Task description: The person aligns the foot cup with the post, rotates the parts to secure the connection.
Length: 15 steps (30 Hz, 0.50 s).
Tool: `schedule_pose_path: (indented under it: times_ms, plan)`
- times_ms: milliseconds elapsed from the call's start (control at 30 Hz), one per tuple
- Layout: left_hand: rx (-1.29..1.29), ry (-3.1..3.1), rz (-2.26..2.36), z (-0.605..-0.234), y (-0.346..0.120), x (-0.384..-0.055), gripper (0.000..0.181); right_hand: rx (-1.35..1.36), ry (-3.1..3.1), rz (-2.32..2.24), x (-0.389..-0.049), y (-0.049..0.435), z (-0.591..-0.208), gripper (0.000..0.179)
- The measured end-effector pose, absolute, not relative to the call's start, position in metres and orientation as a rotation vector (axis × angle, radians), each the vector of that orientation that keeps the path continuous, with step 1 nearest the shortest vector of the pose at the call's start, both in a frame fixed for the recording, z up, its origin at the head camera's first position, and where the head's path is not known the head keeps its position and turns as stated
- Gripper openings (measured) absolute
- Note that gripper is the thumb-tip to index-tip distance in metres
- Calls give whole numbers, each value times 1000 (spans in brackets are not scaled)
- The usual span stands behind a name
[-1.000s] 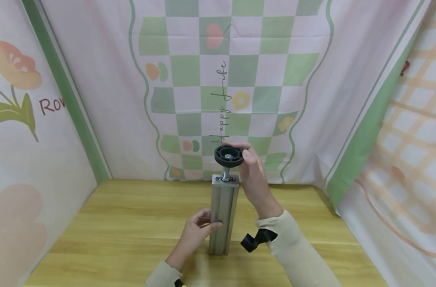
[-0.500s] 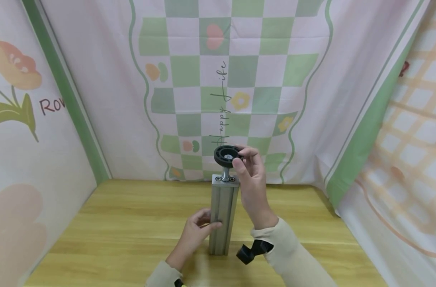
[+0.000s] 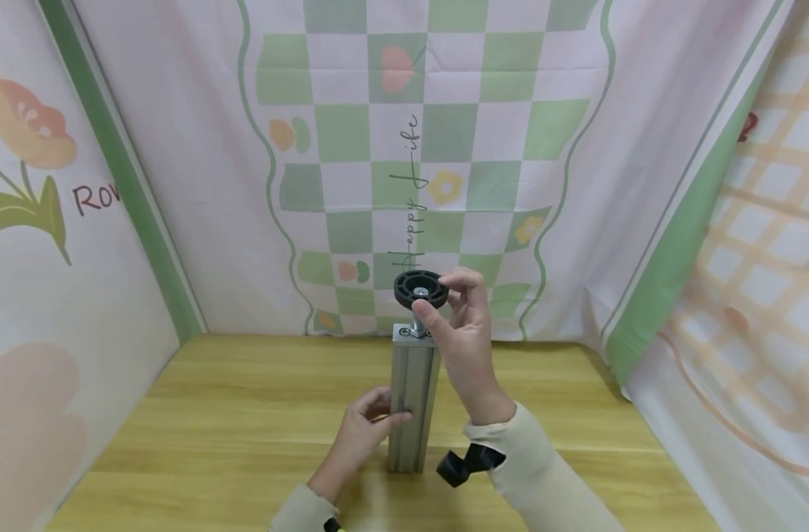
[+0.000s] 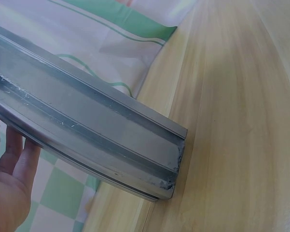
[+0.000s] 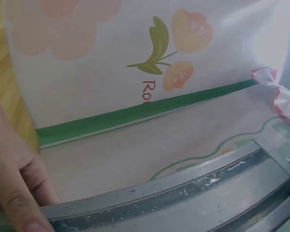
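Observation:
An aluminium extrusion profile (image 3: 411, 399) stands upright on the wooden table, with grooves along its sides. From its top end plate rises a threaded stem carrying a black round levelling foot (image 3: 404, 298), hollow side up. My left hand (image 3: 359, 436) grips the profile low down, thumb on the near face and fingers behind. With thumb and fingers, my right hand (image 3: 469, 347) pinches the foot's rim from the right. In the left wrist view, the profile's lower end (image 4: 149, 150) meets the table. The right wrist view shows my left hand (image 5: 17, 183) on the profile.
The wooden table (image 3: 244, 414) extends around the profile. A printed curtain (image 3: 351, 133) hangs behind it, with more printed cloth (image 3: 750, 310) on the right and left. A black strap mount (image 3: 470, 464) sits on my right wrist.
My right thumb has swung from the foot's right side round to its near side, and the right wrist has dropped slightly left. The left hand and profile hold still.

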State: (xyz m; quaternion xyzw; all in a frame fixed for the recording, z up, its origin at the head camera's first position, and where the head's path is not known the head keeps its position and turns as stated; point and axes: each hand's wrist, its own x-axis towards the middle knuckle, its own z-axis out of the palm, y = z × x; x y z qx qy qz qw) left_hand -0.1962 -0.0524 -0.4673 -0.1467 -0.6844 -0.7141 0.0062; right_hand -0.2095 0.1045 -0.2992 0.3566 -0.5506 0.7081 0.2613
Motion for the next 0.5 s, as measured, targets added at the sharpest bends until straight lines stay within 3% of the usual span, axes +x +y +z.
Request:
schedule_pose_path:
  times_ms: [167, 367, 500]
  plan:
    - [-455, -2151, -2223, -468, -52, -196, 41, 1021, -1596, 1908, -214, 111, -297, 70]
    - [-452, -2148, -2217, -469, -52, -197, 41, 1229, -1626, 2011, -228, 118, -292, 38]
    - [-450, -2153, -2217, -469, -52, -196, 42, 1324, -1612, 2174, -233, 121, -290, 42]
